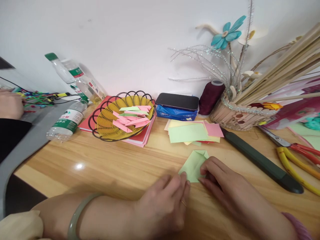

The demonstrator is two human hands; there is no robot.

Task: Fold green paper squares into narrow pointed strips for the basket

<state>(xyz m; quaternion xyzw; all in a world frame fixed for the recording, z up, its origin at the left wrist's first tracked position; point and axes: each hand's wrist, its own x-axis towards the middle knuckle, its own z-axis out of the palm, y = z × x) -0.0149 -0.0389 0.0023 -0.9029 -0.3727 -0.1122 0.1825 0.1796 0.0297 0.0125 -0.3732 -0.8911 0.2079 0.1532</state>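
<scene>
A light green sheet of paper [193, 166], partly folded with its top corners turned in, lies on the wooden table between my hands. My left hand [167, 196] grips its lower left edge, fingers curled. With thumb and fingertips, my right hand [220, 176] pinches the paper's right side. Just beyond is a loose stack of coloured paper pieces [188, 132], a green one on top. Farther left, a yellow woven basket [105, 121] with a dark looped rim holds several folded pink and green strips [133, 117].
A dark green cutter-like tool [262, 161] and pliers with yellow handles [287, 161] lie at right. Behind stand a phone [177, 101] on a blue packet, a maroon thread spool [211, 96] and a stick-sided pot [240, 116]. Plastic bottles [67, 121] and another person's hand [11, 104] are left.
</scene>
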